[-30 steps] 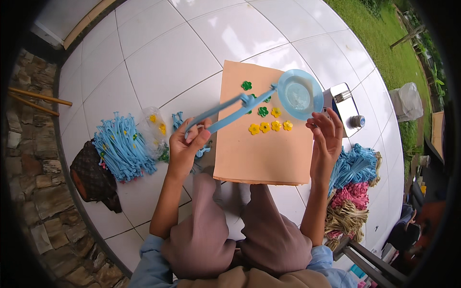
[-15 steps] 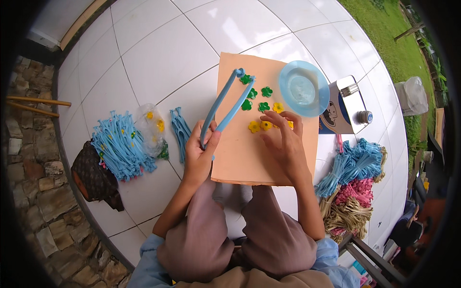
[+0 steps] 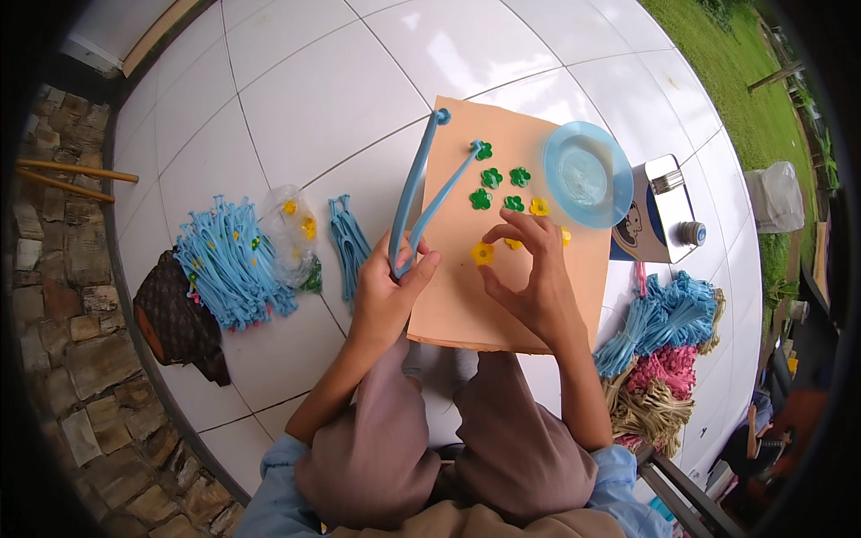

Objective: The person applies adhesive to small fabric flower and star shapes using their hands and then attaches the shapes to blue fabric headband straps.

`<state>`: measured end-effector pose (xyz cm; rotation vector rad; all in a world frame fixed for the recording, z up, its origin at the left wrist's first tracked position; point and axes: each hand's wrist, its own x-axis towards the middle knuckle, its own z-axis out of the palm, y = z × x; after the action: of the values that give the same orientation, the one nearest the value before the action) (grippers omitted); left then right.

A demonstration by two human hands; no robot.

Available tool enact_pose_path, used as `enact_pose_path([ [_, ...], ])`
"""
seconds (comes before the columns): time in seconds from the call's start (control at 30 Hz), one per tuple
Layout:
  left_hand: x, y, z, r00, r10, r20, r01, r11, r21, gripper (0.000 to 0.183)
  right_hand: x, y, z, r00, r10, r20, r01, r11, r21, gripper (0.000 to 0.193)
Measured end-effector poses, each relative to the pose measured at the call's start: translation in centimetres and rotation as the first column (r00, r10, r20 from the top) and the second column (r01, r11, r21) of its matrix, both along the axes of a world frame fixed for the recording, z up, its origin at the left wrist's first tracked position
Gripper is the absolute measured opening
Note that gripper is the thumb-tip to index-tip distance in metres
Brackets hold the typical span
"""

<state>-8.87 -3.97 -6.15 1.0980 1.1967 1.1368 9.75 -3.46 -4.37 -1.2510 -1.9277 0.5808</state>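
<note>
My left hand (image 3: 381,300) is closed around the folded middle of a light-blue strap (image 3: 415,184), whose two knobbed ends point up and away over the cardboard (image 3: 466,314). With thumb and forefinger, my right hand (image 3: 543,287) pinches a yellow plastic flower (image 3: 482,253) just right of the strap. Other yellow flowers (image 3: 539,207) lie beyond its fingers, partly hidden by them. Several green flowers (image 3: 491,178) are spread farther up the board. At the board's far right corner sits a pale-blue bowl (image 3: 552,170).
A metal can (image 3: 659,224) stands right of the bowl. Nearer lie bundles of blue straps (image 3: 659,309), pink straps (image 3: 662,369) and beige straps (image 3: 650,408). On the left are a blue strap pile (image 3: 229,264), a clear bag (image 3: 285,238), loose straps (image 3: 348,247) and a brown bag (image 3: 179,309).
My right thumb and forefinger have closed on a yellow flower and raised it off the cardboard. The strap's ends have spread farther apart. The view has shifted slightly.
</note>
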Motion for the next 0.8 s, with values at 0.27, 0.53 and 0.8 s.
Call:
enact_pose_path([
  [0.27, -0.9, 0.0, 1.2, 0.993, -0.114, 0.014, 0.115, 0.988, -0.105, 0.036, -2.0, -0.4, 1.6, 0.994, 0.109, -0.017, -0.109, 0.994, -0.018, 0.056],
  [0.53, -1.3, 0.4, 0.6, 0.995, -0.084, 0.049, 0.088, 0.994, -0.07, 0.04, -2.3, -0.8, 0.6, 0.992, 0.099, -0.081, -0.099, 0.995, 0.002, 0.048],
  [0.8, -1.4, 0.4, 0.4, 0.983, -0.097, 0.155, 0.111, 0.99, -0.09, 0.037, -2.3, -0.7, -0.3, 0.988, 0.155, 0.004, -0.153, 0.972, 0.176, 0.034],
])
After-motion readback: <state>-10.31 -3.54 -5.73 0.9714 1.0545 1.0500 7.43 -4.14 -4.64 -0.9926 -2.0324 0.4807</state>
